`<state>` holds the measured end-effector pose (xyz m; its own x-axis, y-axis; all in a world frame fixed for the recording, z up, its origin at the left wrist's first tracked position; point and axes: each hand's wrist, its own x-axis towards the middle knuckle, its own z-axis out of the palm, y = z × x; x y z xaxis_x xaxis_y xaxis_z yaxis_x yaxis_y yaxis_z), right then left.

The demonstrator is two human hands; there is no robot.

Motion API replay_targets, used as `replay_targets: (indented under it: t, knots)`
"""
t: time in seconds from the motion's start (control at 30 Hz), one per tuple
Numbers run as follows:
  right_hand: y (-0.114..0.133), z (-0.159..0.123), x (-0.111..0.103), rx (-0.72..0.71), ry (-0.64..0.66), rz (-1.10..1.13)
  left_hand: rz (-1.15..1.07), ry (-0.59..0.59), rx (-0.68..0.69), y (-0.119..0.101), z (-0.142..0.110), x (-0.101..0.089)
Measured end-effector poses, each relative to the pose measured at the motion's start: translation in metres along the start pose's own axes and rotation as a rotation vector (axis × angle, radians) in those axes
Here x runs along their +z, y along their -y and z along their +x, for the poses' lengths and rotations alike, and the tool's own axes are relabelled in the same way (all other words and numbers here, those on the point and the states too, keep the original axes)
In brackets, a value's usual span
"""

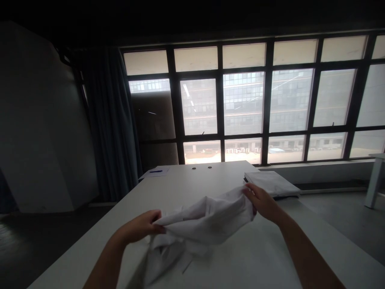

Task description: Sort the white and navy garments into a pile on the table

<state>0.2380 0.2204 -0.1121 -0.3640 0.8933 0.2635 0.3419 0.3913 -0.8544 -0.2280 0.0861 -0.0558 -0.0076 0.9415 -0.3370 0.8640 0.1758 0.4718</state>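
Observation:
A crumpled white garment [210, 226] is stretched between my two hands above the white table [183, 185]. What sort of garment it is, I cannot make out. My left hand [143, 225] pinches its left end, and loose folds hang down below that hand, blurred at the bottom. On the other side, my right hand [262, 202] grips the upper right corner, held a little higher than the left. A folded white stack of cloth [273, 182] with a dark layer underneath lies just beyond my right hand.
At the table's far left corner a blue pen [155, 171] lies on a sheet of paper [162, 173]. Two round cable holes [194, 168] sit near the far edge. Behind are a dark blue curtain [112, 128] and large windows; another table [374, 180] stands at far right.

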Motion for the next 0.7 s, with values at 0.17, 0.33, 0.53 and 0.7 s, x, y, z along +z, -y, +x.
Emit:
replay_targets:
  t: [0.17,0.33,0.53,0.7]
  knots:
    - [0.030,-0.012,-0.020,-0.051,-0.397,-0.167,0.149,-0.570,-0.140,0.049,-0.009,-0.041]
    - [0.057,-0.029,-0.012,-0.202,-0.269,-0.150,0.060,-0.351,0.012,-0.009,-0.019,-0.019]
    - [0.110,-0.071,-0.005,-0.527,-0.145,0.116,-0.082,-0.092,0.396,-0.116,-0.020,0.073]
    - [0.125,-0.106,-0.015,-0.473,-0.233,0.581,-0.340,0.044,0.637,-0.125,0.015,0.156]
